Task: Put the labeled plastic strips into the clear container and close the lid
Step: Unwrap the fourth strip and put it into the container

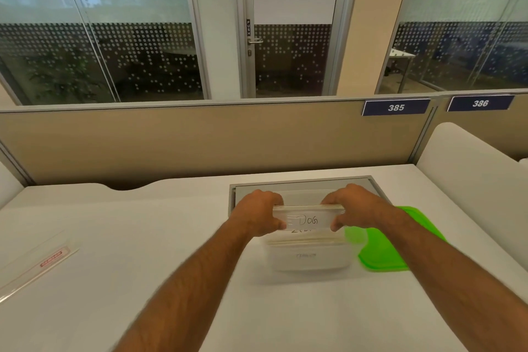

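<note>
— What do the hands hold?
— The left hand (257,213) and right hand (353,209) pinch a stack of clear plastic strips (308,219), front one handwritten "DOG", over the open clear container (307,257).
— The lid?
— The green lid (391,249) lies just right of it on the white desk (143,237).

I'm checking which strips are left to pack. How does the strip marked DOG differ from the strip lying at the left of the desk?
The DOG strip is held at both ends by the left hand and right hand, over the clear container; the red-labeled strip lies untouched on the desk. The DOG strip carries handwriting and sits crosswise; the red-labeled strip has a red printed label and lies diagonally. Both are clear plastic.
</note>
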Demonstrator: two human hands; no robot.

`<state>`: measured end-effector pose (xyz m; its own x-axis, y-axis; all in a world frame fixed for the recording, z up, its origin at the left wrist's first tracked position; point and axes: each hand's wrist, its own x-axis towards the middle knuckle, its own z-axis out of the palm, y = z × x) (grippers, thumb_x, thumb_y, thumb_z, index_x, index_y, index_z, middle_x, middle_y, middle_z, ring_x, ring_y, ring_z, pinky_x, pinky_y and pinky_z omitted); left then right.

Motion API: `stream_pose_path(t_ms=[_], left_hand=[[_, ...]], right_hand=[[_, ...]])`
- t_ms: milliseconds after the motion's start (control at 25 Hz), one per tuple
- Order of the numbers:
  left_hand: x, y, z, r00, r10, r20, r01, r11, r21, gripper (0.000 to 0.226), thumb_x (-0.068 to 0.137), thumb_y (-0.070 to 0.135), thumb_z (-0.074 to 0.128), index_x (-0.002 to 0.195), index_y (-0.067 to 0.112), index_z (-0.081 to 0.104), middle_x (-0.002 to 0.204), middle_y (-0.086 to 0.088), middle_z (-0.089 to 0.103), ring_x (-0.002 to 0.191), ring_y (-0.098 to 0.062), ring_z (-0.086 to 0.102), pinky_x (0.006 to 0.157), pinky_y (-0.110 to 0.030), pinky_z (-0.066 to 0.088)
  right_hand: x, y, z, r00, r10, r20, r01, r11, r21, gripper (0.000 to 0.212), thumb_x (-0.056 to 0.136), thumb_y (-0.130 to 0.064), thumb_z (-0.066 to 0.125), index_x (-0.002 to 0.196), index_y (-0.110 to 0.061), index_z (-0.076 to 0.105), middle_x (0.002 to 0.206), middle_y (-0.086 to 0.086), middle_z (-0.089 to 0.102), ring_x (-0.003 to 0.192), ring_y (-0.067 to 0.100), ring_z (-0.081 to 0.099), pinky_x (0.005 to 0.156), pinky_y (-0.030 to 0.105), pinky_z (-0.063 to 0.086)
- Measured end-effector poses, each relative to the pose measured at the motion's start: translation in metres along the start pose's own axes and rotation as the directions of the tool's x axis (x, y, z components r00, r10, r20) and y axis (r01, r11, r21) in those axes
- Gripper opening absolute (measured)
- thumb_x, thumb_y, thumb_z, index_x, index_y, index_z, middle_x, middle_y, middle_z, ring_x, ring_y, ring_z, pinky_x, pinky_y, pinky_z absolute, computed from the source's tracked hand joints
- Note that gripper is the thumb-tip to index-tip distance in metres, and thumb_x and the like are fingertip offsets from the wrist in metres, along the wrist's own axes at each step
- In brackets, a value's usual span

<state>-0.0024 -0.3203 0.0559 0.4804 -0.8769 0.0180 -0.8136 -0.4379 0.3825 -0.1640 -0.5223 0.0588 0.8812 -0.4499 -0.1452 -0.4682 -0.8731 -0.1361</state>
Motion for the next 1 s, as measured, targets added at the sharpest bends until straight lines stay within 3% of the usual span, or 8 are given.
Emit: stream_pose_path(t_ms=[400,640,840,1000], left_hand=[[0.012,0.011,0.038,0.973,0.04,0.225,-0.097,0.964,0.248,0.048,0.078,0.034,0.078,0.119,0.015,0.064,0.108,-0.008,0.064,0.083,-0.019,0.054,0.072,-0.029,0.045],[0.02,0.015,0.045,0.949,0.038,0.312,-0.13,0.951,0.282,0.043,0.079,0.024,0.078,0.117,0.009,0.065,0.11,-0.013,0.064,0.086,-0.023,0.057,0.083,-0.034,0.052],[0.025,0.015,0.051,0.938,0.047,0.344,-0.17,0.926,0.336,0.035,0.08,0.016,0.077,0.111,0.004,0.066,0.107,-0.017,0.066,0.078,-0.023,0.051,0.083,-0.039,0.053],[0.026,0.015,0.051,0.926,0.07,0.37,-0.211,0.91,0.356,0.044,0.076,0.022,0.082,0.112,0.003,0.065,0.107,-0.019,0.065,0.088,-0.029,0.061,0.084,-0.04,0.053]], right_hand=[[0.007,-0.004,0.025,0.981,-0.027,0.194,0.057,0.986,-0.155,0.051,0.068,-0.036,0.083,0.115,-0.028,0.068,0.111,0.004,0.065,0.1,0.023,0.06,0.072,0.023,0.04],[0.005,-0.007,0.031,0.967,-0.066,0.244,0.117,0.972,-0.201,0.032,0.072,-0.021,0.069,0.104,-0.021,0.073,0.1,0.005,0.071,0.095,0.025,0.062,0.076,0.029,0.052],[0.008,-0.007,0.038,0.958,-0.066,0.279,0.124,0.973,-0.195,0.035,0.077,-0.02,0.067,0.113,-0.023,0.071,0.11,0.006,0.068,0.1,0.025,0.06,0.079,0.028,0.048],[0.01,-0.005,0.04,0.955,-0.068,0.287,0.125,0.974,-0.187,0.038,0.079,-0.019,0.068,0.117,-0.022,0.068,0.113,0.005,0.067,0.103,0.023,0.06,0.078,0.026,0.045]])
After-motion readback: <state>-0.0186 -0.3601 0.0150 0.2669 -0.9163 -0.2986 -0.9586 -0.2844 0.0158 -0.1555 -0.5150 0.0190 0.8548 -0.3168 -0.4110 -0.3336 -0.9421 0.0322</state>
